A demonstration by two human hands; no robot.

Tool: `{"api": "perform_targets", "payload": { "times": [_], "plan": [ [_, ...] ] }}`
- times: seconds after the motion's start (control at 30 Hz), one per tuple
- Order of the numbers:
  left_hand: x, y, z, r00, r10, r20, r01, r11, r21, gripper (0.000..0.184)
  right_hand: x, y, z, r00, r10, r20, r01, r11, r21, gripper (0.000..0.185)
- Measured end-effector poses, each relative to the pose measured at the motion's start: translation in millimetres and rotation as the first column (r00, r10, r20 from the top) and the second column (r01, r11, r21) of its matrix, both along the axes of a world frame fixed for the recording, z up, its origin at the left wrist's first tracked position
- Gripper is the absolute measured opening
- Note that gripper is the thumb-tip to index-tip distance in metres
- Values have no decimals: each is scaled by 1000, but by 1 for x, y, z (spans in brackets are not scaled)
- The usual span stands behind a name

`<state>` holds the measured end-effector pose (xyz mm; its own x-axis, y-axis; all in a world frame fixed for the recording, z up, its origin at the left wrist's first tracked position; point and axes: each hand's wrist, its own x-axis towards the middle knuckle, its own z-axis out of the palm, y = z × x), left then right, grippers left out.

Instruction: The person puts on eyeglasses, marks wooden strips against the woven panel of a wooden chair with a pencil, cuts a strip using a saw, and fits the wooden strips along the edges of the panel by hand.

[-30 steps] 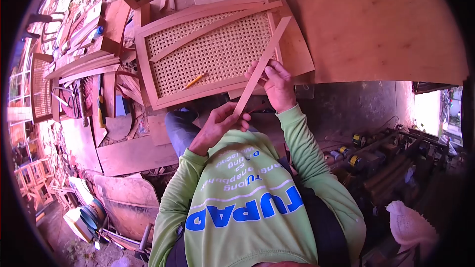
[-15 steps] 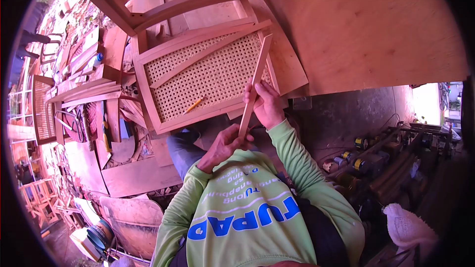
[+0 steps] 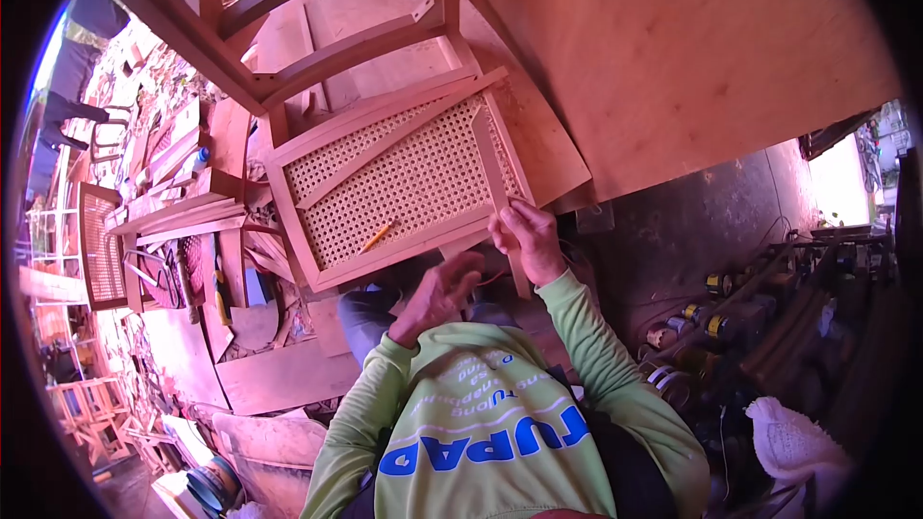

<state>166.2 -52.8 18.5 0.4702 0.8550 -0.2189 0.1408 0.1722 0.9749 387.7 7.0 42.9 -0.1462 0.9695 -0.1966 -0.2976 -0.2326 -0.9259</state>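
Observation:
My right hand (image 3: 531, 240) is closed round a thin wooden strip (image 3: 491, 163), whose far end lies over the cane webbing and whose near end sticks out below my fingers. My left hand (image 3: 440, 296) is open beside it, fingers stretched out and apart from the strip. In front of both hands, a wooden frame (image 3: 404, 248) with a woven cane panel (image 3: 413, 178) rests tilted. Another wooden strip (image 3: 399, 139) lies diagonally across the panel, and a yellow pencil (image 3: 378, 235) lies on the cane near the frame's lower edge.
A wooden chair frame (image 3: 346, 58) stands beyond the panel. A large plywood sheet (image 3: 692, 58) fills the upper right. Wood pieces (image 3: 183, 211) and tools lie piled at left, with a person's legs (image 3: 72, 115) farther off. Dark machinery (image 3: 731, 317) and a white cloth (image 3: 793, 442) are at right.
My left hand has let go of the strip's near end and opened. My right hand has lowered with the strip, which has turned so its far end points leftward. The view has shifted slightly.

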Motion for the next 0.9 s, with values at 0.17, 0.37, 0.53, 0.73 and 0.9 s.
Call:
{"api": "perform_targets", "payload": {
  "times": [0.17,0.37,0.53,0.73,0.9],
  "plan": [
    [-11,52,29,939,305,162,-298,952,-67,48,15,-10,-1,995,84,49,-82,996,-46,26],
    [-8,74,37,897,356,263,-336,935,-118,50,21,-20,-1,947,217,237,-214,976,-38,25],
    [-2,78,18,838,441,322,-390,896,-214,45,20,-27,-7,940,261,218,-238,963,-128,28],
    [-3,74,23,889,398,228,-354,911,-209,43,22,-20,-8,995,86,-48,-93,983,-159,30],
    [1,47,12,952,264,155,-222,944,-244,45,24,-8,-7,979,-20,-201,-24,977,-214,27]
  ]
}}
